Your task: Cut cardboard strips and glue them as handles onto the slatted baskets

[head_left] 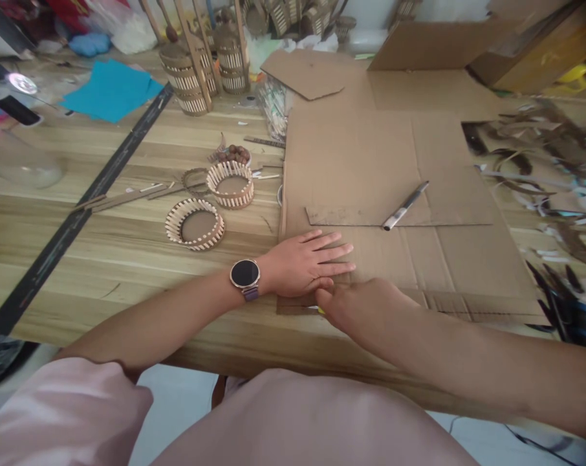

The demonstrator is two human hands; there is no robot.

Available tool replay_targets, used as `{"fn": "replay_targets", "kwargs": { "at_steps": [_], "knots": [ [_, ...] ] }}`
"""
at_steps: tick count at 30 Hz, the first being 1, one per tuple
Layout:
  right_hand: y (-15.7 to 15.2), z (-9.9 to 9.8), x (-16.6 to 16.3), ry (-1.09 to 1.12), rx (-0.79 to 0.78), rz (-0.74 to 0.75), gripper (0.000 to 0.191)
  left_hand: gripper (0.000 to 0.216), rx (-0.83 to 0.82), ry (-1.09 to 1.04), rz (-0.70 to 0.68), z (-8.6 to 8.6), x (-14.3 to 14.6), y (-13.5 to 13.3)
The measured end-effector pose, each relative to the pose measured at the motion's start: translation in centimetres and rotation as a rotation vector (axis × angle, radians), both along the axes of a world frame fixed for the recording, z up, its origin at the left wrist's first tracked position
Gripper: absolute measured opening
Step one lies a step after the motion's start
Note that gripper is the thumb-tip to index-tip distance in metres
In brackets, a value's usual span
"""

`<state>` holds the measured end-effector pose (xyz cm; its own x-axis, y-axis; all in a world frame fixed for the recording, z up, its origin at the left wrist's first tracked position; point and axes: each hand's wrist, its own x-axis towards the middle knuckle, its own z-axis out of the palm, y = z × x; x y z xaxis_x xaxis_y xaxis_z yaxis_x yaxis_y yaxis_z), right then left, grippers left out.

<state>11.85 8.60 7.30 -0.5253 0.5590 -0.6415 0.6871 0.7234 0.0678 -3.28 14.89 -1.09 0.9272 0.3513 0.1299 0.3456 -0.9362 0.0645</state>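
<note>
My left hand (303, 262) lies flat on a large sheet of brown cardboard (351, 155), fingers stretched out to the right. Close beside its thumb, my right hand (354, 304) is closed near the cardboard's front left edge. A small bit of yellow (321, 310) shows under the right fingers; what they hold is mostly hidden. Above the hands a marker pen (405, 206) rests slanted on the cardboard. It lies across a narrow cardboard strip (341, 215) with a dark lower edge.
Left of the cardboard stand two slatted rings (195, 223) (230, 184) and a dish of brown beads (235, 154). A long black ruler (79, 213) crosses the table. Slatted lantern-like pieces (189, 81) stand behind. Pliers (564, 304) and cardboard scraps (545, 162) lie at right.
</note>
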Motion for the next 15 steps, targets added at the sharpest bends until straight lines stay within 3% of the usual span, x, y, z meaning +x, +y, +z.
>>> {"fn": "replay_targets", "kwargs": {
  "at_steps": [3,7,10,15],
  "knots": [
    [0.4,-0.5,2.3,0.033,0.068,0.058,0.036,0.046,-0.015,-0.013,0.004,0.2,0.0,-0.2],
    [0.4,-0.8,4.4,0.262,0.095,0.068,0.015,0.046,-0.031,-0.012,0.009,0.2,-0.1,-0.2],
    [0.0,-0.7,2.9,0.264,0.120,0.085,0.014,0.047,-0.028,0.004,0.016,0.1,0.0,-0.1],
    [-0.2,-0.4,-1.5,0.050,0.086,0.158,0.027,0.046,-0.006,0.055,0.012,0.3,0.0,0.1]
  ]
}}
